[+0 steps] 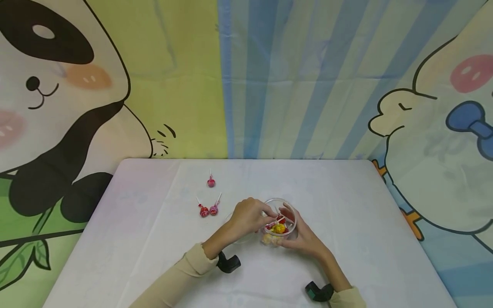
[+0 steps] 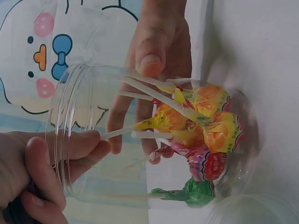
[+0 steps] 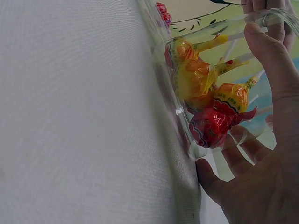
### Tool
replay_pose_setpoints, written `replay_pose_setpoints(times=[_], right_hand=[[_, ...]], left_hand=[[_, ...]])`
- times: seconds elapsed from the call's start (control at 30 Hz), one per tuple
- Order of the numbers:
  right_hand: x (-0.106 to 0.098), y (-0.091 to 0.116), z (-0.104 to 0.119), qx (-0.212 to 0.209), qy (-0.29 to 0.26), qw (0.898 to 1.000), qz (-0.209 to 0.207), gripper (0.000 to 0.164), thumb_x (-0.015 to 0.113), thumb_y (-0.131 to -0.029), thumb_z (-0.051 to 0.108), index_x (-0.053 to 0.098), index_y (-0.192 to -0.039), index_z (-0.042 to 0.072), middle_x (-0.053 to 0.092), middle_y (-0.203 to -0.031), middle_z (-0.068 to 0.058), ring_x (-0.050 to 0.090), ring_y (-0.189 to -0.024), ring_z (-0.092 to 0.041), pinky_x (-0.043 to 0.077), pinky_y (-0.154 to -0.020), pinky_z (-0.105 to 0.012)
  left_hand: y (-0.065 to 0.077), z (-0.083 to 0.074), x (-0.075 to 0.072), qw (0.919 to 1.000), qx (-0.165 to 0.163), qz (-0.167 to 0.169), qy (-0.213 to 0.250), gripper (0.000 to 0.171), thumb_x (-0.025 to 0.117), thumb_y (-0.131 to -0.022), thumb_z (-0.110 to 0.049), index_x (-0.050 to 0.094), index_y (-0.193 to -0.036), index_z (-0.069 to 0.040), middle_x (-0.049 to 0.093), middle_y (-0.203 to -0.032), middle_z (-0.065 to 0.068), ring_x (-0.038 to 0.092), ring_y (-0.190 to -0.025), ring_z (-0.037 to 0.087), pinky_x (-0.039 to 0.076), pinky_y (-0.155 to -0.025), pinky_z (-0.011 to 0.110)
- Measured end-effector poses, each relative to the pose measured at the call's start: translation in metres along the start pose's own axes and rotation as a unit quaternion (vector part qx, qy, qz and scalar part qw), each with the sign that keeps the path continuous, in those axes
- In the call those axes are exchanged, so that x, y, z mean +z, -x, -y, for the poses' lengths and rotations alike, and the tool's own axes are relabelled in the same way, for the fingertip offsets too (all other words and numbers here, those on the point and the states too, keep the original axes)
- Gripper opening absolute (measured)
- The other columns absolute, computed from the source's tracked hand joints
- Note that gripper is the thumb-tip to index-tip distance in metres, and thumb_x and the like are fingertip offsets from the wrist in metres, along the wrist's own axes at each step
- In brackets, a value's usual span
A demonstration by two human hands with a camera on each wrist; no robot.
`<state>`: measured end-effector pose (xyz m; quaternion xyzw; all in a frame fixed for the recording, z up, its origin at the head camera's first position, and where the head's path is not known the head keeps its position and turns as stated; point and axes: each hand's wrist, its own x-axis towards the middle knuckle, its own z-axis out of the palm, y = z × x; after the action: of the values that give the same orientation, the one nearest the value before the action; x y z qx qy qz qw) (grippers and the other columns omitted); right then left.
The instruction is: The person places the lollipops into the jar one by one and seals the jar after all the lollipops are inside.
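Observation:
A clear plastic jar (image 1: 291, 229) stands on the table with several wrapped lollipops inside. My right hand (image 1: 308, 237) holds it from the right side, thumb and fingers spread around the wall. My left hand (image 1: 248, 218) reaches in through the jar's mouth. In the left wrist view, the left hand's (image 2: 79, 151) thumb and finger pinch the stick of a yellow-orange lollipop (image 2: 170, 117) among the others. A green lollipop (image 2: 198, 192) and a pink one (image 2: 209, 162) lie near it. The right wrist view shows a red lollipop (image 3: 210, 127) against the jar wall.
Three lollipops lie on the white table (image 1: 154, 239) left of the jar: a single one (image 1: 211, 182) farther back, and a red one (image 1: 204, 211) beside a pink-purple one (image 1: 214, 210). A clear round lid (image 2: 257, 210) lies beside the jar. A cartoon-printed curtain (image 1: 269, 81) hangs behind.

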<state>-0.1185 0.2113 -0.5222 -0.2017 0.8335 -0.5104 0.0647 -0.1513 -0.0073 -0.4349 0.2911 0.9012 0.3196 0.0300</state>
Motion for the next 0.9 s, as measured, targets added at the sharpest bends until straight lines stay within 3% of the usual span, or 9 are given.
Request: replay_pose_setpoints(times=[0.23, 0.53, 0.77, 0.9], right_hand=[[0.0, 0.0, -0.001, -0.001, -0.002, 1.0, -0.001, 0.102, 0.083, -0.075, 0.024, 0.018, -0.153, 0.012, 0.042, -0.15, -0.017, 0.04, -0.138, -0.04, 0.025, -0.109, -0.068], [0.001, 0.001, -0.003, -0.001, 0.004, 1.0, 0.0, 0.102, 0.083, -0.075, 0.025, 0.019, -0.153, 0.009, 0.043, -0.15, -0.015, 0.04, -0.139, -0.037, 0.026, -0.108, -0.068], [0.001, 0.001, -0.003, 0.004, 0.008, 1.0, 0.001, 0.101, 0.082, -0.075, 0.026, 0.019, -0.153, 0.013, 0.042, -0.151, -0.014, 0.04, -0.139, -0.036, 0.027, -0.109, -0.066], [0.001, 0.0, -0.002, 0.003, 0.013, 1.0, 0.0, 0.102, 0.083, -0.075, 0.025, 0.019, -0.153, 0.01, 0.043, -0.15, -0.014, 0.041, -0.138, -0.036, 0.028, -0.108, -0.067]], left_hand=[[-0.002, -0.005, -0.001, 0.9991, -0.005, -0.002, -0.042, 0.01, 0.077, -0.083, -0.026, 0.08, -0.091, -0.02, 0.074, -0.074, -0.004, 0.04, -0.036, -0.003, 0.029, -0.038, 0.019], [-0.001, -0.006, -0.001, 0.9984, -0.02, 0.01, -0.052, 0.011, 0.077, -0.083, -0.028, 0.08, -0.09, -0.022, 0.076, -0.082, -0.005, 0.042, -0.048, 0.001, 0.03, -0.041, 0.021], [0.0, -0.004, -0.001, 0.9993, -0.021, 0.016, -0.028, 0.014, 0.075, -0.085, -0.026, 0.08, -0.096, -0.021, 0.075, -0.077, -0.004, 0.043, -0.046, 0.002, 0.031, -0.042, 0.02], [0.009, -0.001, 0.001, 0.9999, 0.011, -0.01, -0.005, 0.02, 0.071, -0.088, -0.026, 0.077, -0.106, -0.018, 0.077, -0.087, -0.004, 0.048, -0.051, -0.003, 0.038, -0.051, 0.018]])
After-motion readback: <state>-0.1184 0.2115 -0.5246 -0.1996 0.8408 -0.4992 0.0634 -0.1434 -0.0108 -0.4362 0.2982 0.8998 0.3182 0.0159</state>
